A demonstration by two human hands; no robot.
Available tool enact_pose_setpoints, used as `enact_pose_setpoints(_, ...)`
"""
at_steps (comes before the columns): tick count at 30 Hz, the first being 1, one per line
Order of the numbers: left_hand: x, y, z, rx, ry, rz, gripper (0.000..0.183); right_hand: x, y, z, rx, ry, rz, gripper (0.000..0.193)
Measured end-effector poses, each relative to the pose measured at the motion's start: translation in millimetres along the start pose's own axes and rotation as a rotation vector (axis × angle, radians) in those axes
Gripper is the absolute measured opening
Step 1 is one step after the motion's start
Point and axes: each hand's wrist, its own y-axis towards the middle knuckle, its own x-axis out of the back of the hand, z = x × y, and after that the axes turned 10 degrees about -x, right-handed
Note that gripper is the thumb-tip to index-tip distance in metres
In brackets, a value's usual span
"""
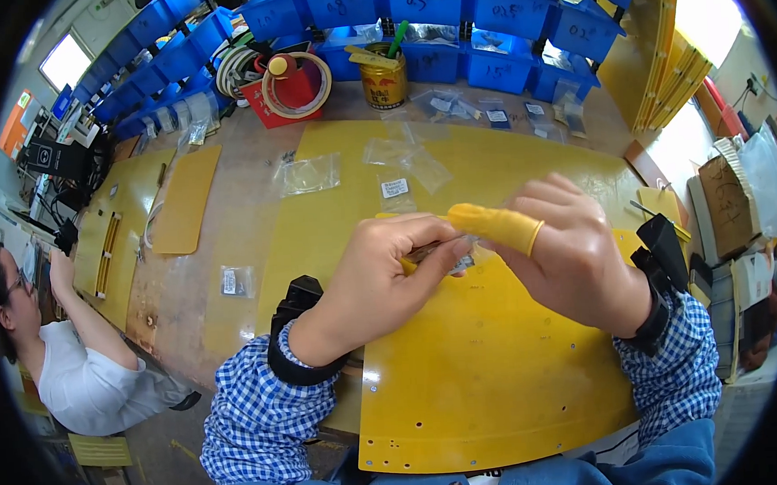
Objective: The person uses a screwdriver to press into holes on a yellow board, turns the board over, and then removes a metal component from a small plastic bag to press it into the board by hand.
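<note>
My left hand (390, 273) is closed around a thin metal tool, likely tweezers (426, 253), whose tip points right. My right hand (573, 250) meets it from the right; its index finger wears a yellow rubber finger cot (493, 224). Between the two hands sits a small clear plastic bag (465, 260), pinched at the fingertips. Both hands hover over a yellow board (484, 387) that lies on the bench in front of me. What is inside the bag is too small to tell.
Several small clear bags (310, 172) lie scattered on a larger yellow sheet (490, 162). Blue bins (429, 3) line the back, with a gold can (384, 76) and tape rolls (297, 85). A person in white (79, 364) works at the left. Yellow panels (669, 61) lean at right.
</note>
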Motion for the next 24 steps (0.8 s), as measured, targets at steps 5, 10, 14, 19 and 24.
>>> enact_pose_setpoints(5, -3, 0, -4, 0.084, -0.159, -0.015, 0.017, 2, -4, 4, 0.035, 0.026, 0.069, 0.038)
enact_pose_setpoints(10, 8, -5, -15, 0.174, -0.31, 0.026, 0.019, 3, -3, 7, 0.088, 0.053, 0.002, 0.034)
enact_pose_setpoints(14, 35, -18, -26, 0.275, -0.298, 0.034, 0.017, 5, 0, 11, 0.035, 0.113, -0.134, 0.034)
enact_pose_setpoints(19, 101, -58, -9, 0.299, -0.026, -0.197, 0.015, 4, 0, 16, 0.033, 0.181, -0.165, 0.03)
enact_pose_setpoints(24, 111, -73, 30, 0.46, 0.249, -0.067, 0.015, 6, 0, 19, -0.024, 0.193, -0.043, 0.027)
